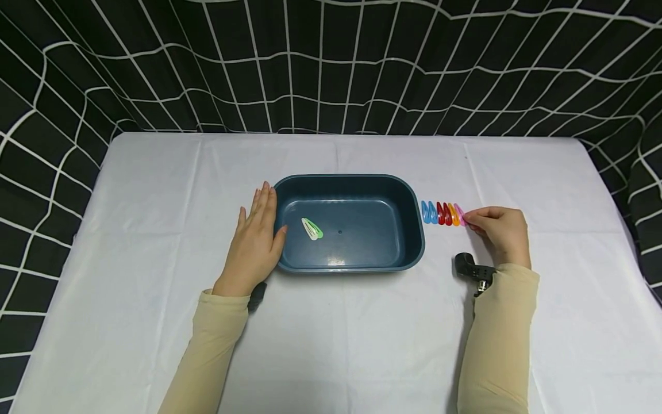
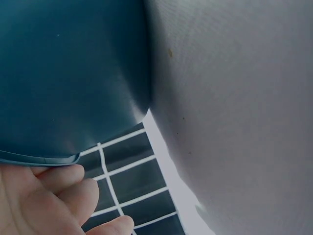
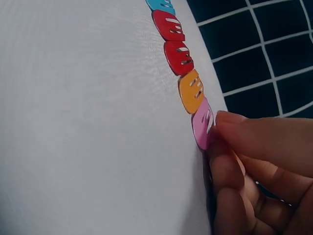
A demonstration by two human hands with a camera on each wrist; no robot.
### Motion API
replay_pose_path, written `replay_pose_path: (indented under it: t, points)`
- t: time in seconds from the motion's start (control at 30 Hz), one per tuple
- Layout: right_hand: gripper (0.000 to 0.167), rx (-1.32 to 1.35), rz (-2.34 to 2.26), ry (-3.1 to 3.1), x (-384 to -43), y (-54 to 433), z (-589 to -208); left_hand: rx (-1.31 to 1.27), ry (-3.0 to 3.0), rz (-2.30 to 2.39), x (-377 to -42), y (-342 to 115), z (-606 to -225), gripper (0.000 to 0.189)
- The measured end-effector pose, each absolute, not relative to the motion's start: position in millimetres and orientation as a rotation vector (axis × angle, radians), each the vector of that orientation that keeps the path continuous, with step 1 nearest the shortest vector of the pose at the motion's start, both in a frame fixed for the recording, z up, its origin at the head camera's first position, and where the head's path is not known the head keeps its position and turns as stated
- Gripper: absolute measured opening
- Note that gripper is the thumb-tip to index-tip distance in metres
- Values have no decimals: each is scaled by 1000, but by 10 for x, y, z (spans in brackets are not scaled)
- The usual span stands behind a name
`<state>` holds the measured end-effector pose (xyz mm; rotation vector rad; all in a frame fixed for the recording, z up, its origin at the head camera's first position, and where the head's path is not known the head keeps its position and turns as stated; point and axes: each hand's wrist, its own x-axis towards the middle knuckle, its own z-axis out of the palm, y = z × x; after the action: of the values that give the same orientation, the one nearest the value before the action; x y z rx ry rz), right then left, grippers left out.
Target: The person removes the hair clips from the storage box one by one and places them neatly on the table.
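A blue plastic basin (image 1: 351, 268) stands in the middle of the table. Straight fingers of my left hand (image 1: 253, 241) lie along its left rim, with the thumb over the edge. Inside the basin, a white snap hair clip (image 1: 310, 230) overlaps a green hair clip (image 1: 318, 233). To the basin's right, my right hand (image 1: 501, 230) pinches a pink hair clip (image 3: 200, 128) between thumb and forefinger, at the right end of a row. Beside it in that row lie an orange hair clip (image 3: 190, 93), two red hair clips (image 3: 166, 25) and two blue hair clips (image 1: 425, 212).
A white cloth (image 1: 341, 345) covers the table, with a few creases. Black walls with a white grid net (image 1: 320, 63) rise behind and at both sides. A black wrist camera (image 1: 468, 265) sticks out from the right sleeve, low over the table.
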<state>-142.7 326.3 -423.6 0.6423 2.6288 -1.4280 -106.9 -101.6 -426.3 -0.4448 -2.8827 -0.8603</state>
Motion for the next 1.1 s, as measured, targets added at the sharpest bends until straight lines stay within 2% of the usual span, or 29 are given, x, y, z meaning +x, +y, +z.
replay_pose_path:
  t: [0.03, 0.17, 0.33, 0.57, 0.77, 0.87, 1.1]
  points:
    - [9, 643, -1461, 2612, -1424, 3265, -4234, -446, -2880, -860, -1068, -1017, -4264, 64]
    - [21, 652, -1618, 2520, -1417, 3276, -4237, -447, -2873, -855, -1067, -1020, -4264, 64]
    - [15, 661, -1709, 2462, -1411, 3292, -4257, -443, -2871, -855, -1069, -1022, -4265, 64]
    - [20, 675, -1989, 2299, -1385, 3302, -4280, -451, -2867, -852, -1076, -1016, -4266, 64]
    - [14, 682, -2170, 2150, -1376, 3313, -4284, -454, -2865, -837, -1082, -1020, -4277, 63]
    - [9, 671, -2287, 2056, -1358, 3291, -4258, -455, -2864, -829, -1083, -1023, -4280, 63]
    - [11, 637, -2425, 2076, -1334, 3158, -4093, -461, -2856, -822, -1088, -1022, -4288, 63]
